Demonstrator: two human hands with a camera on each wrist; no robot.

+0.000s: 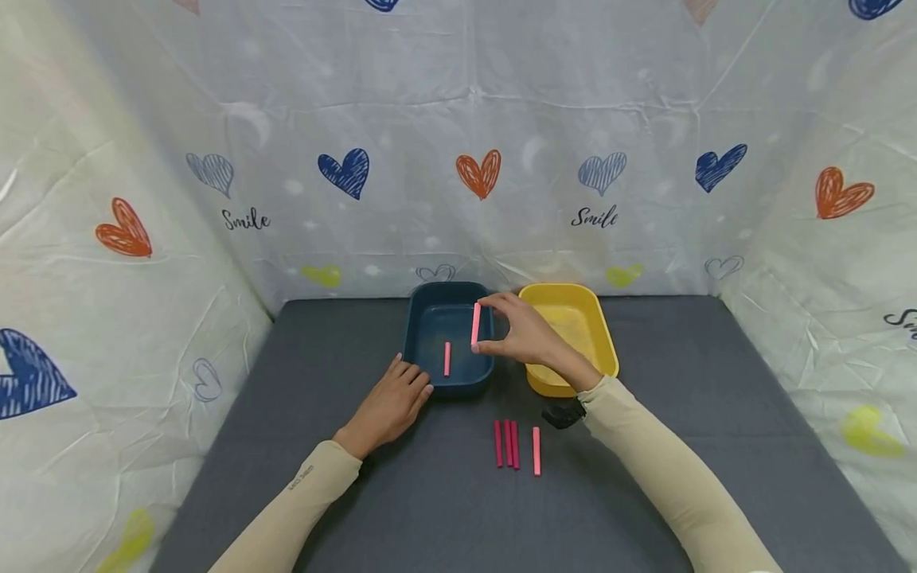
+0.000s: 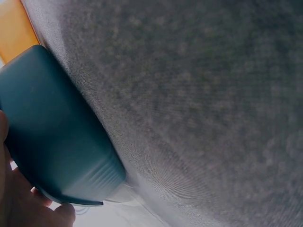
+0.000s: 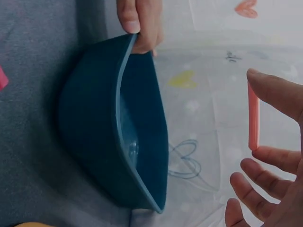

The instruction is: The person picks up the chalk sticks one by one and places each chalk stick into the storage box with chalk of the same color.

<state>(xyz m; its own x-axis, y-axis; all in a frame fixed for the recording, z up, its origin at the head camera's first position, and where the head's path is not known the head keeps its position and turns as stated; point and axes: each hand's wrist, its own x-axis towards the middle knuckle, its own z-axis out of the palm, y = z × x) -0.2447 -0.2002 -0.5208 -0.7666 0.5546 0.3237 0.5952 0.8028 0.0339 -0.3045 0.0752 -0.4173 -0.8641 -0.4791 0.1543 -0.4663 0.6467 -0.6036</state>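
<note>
- Head view: right hand (image 1: 526, 334) over the blue tray (image 1: 424, 322), grip pinching a pink stick (image 1: 476, 324) upright between thumb and forefinger, above the tray's right rim.
- Left hand (image 1: 392, 402) flat against the tray's near-left corner, fingers straight, holding nothing.
- One more pink stick (image 1: 447, 358) lying inside the tray.
- Yellow tray (image 1: 598, 326) just beside, to the right.
- Four pink sticks (image 1: 514, 446) on the grey counter (image 1: 702, 382), near the trays.
</note>
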